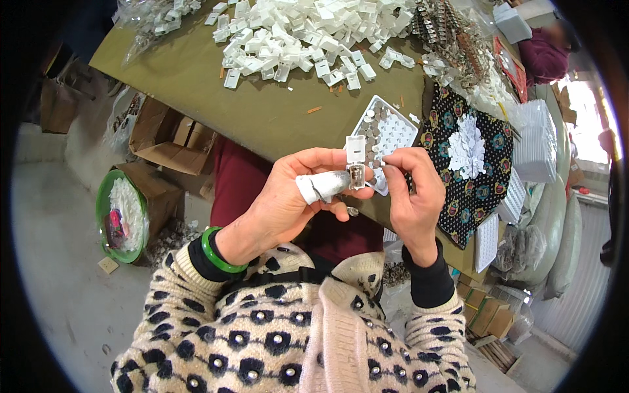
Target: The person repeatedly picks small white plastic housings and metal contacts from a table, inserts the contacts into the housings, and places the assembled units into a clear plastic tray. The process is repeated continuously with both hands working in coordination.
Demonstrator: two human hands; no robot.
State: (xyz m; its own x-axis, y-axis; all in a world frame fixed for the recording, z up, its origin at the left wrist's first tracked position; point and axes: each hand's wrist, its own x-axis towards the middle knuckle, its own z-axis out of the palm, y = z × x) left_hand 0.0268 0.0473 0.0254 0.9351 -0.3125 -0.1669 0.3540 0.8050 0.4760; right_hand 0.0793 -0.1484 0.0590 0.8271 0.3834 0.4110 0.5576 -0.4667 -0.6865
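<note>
A small white hinged plastic case [356,149] stands open in the fingers of my left hand [272,196]. Its lid is up, and a shiny metal piece [356,175] sits in the lower half. White wrapping covers one digit of that hand, which presses beside the case. Just right of it, my right hand [417,200] has thumb and index finger pinched together; whatever is between them is too small to make out. Behind both hands lies a white tray [400,134] with rows of pockets, with several grey round discs [371,128] on its left part.
A large heap of white plastic cases [308,39] covers the far table [262,121]. At right are a dark patterned cloth [481,203] with white pieces [466,147], stacked trays [534,141] and metal strips [452,33]. A green-rimmed tub [101,209] and cardboard box [154,141] stand left. Another person's sleeve [545,56] shows far right.
</note>
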